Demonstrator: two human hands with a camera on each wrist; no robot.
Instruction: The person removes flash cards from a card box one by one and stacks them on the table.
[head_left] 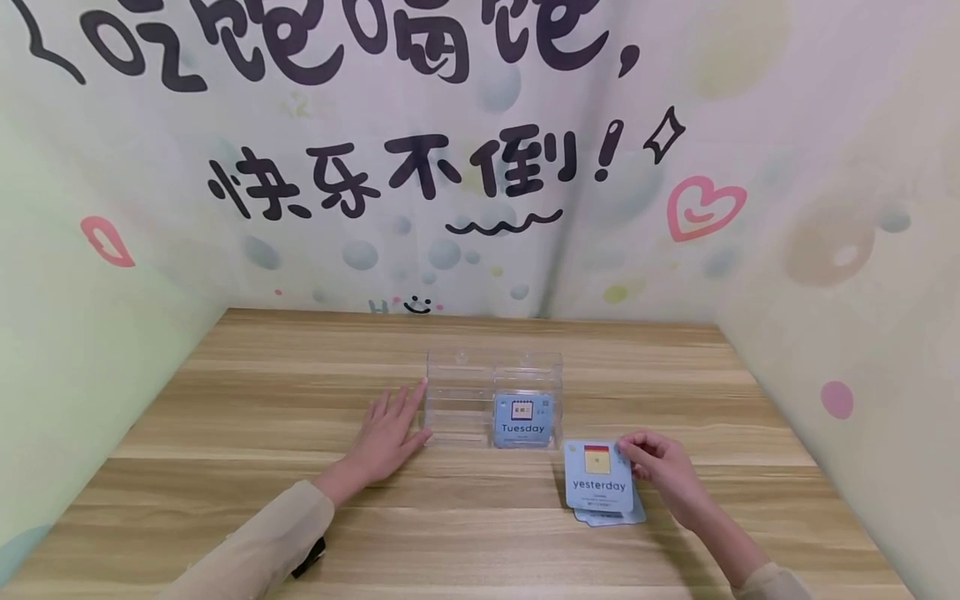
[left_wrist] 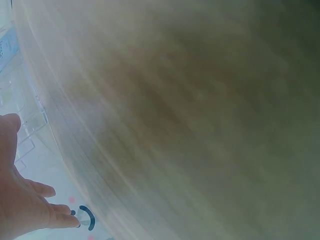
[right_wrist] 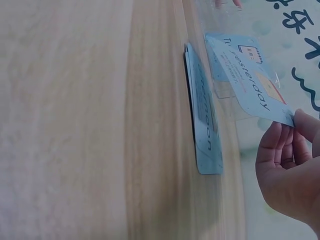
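In the head view, a clear plastic card holder (head_left: 459, 381) stands on the wooden table with two columns of pockets. A blue "Tuesday" card (head_left: 522, 428) sits in its lower right pocket. My left hand (head_left: 381, 437), fingers spread, has its fingertips at the holder's left edge. Between thumb and fingertips, my right hand (head_left: 666, 473) pinches one corner of a blue "yesterday" card (head_left: 597, 483). The right wrist view shows that card (right_wrist: 245, 82) tilted and raised above a small stack of blue cards (right_wrist: 206, 125), whose top card has lettering ending in "noon".
The wood-grain table (head_left: 315, 367) meets a printed backdrop (head_left: 337, 250) at its far edge, with pale walls on both sides. Beside the left sleeve (head_left: 262, 533), a small black object (head_left: 308, 558) partly shows.
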